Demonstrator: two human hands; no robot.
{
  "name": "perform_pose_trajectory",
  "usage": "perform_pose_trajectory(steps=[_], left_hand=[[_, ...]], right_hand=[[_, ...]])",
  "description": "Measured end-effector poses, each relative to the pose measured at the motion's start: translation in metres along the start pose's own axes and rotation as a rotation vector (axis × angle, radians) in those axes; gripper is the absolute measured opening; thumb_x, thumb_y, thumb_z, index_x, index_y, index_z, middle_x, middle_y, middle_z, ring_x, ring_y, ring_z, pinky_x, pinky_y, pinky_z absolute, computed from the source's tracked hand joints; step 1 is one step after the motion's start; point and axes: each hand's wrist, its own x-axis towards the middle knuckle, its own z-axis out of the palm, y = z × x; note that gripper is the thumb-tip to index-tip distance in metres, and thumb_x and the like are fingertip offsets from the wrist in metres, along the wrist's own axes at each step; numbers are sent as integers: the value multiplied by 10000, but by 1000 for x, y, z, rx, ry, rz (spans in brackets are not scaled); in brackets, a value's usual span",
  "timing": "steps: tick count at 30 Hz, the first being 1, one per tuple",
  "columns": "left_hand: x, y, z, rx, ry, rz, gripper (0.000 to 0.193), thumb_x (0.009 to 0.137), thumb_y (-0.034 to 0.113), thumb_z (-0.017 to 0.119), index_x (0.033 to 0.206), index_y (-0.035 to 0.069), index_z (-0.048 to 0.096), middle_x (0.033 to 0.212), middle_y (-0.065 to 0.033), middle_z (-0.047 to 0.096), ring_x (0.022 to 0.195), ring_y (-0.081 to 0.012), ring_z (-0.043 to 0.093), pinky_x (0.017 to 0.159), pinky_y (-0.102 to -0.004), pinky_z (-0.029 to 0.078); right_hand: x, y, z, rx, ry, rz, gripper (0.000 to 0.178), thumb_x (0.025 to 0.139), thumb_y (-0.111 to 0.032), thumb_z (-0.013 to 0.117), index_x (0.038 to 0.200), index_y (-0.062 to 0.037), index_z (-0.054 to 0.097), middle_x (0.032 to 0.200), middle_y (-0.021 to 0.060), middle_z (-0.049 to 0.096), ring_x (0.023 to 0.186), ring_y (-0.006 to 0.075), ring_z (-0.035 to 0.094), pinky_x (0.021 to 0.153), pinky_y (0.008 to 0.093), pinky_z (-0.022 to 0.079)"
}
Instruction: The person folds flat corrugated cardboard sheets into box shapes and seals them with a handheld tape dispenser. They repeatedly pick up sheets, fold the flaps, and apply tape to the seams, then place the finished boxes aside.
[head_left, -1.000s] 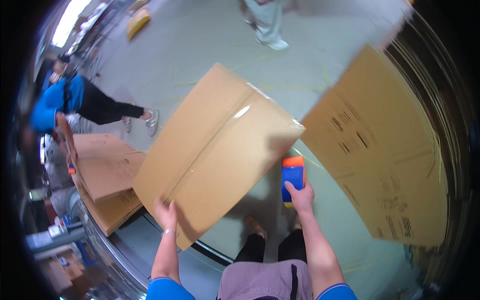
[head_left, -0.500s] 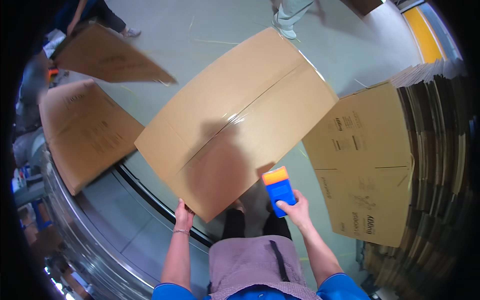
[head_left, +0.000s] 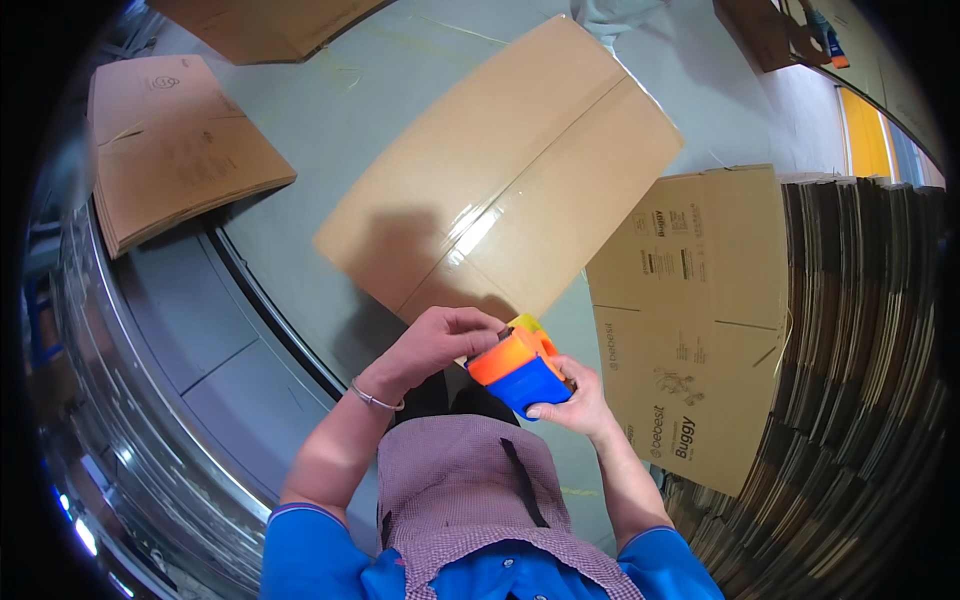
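My right hand (head_left: 575, 398) grips a blue and orange tape dispenser (head_left: 528, 384) with a yellow part at its far side, held above my lap. My left hand (head_left: 445, 343) is at the dispenser's orange end, its thumb and fingers pinched together; whatever lies between them is too small to make out. Just beyond both hands stands a large brown cardboard box (head_left: 500, 160), its seam running away from me to the far right. Shiny clear tape (head_left: 475, 235) lies across part of that seam. Neither hand touches the box.
Flattened printed cartons (head_left: 690, 330) and a tall stack of folded cardboard (head_left: 840, 300) stand close on the right. More folded cardboard (head_left: 190, 150) sits at the left, above a metal-edged conveyor-like surface (head_left: 240, 400). Another brown box (head_left: 270, 25) shows at the far left.
My left hand has let go of the box's near edge and moved up to the dispenser. The dispenser has come inward and turned. My view has shifted, and the co-worker's carton at far left has moved.
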Motion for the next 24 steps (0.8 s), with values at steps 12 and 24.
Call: perform_pose_trajectory(steps=[12, 24], left_hand=[[-46, -69, 29, -583, -95, -155, 231, 909, 166, 690, 1063, -5, 707, 977, -49, 698, 861, -107, 621, 846, -265, 508], [-58, -76, -66, -146, 590, 92, 99, 889, 16, 634, 909, -4, 729, 710, -41, 677, 628, -87, 593, 608, -239, 501]], right_hand=[[-53, 9, -9, -53, -132, -159, 775, 562, -439, 944, 1133, -9, 646, 977, 73, 675, 907, 168, 652, 819, 311, 514], [-9, -6, 75, -186, -160, 135, 673, 625, -394, 918, 1095, 7, 651, 925, 71, 680, 857, 145, 635, 785, 311, 519]])
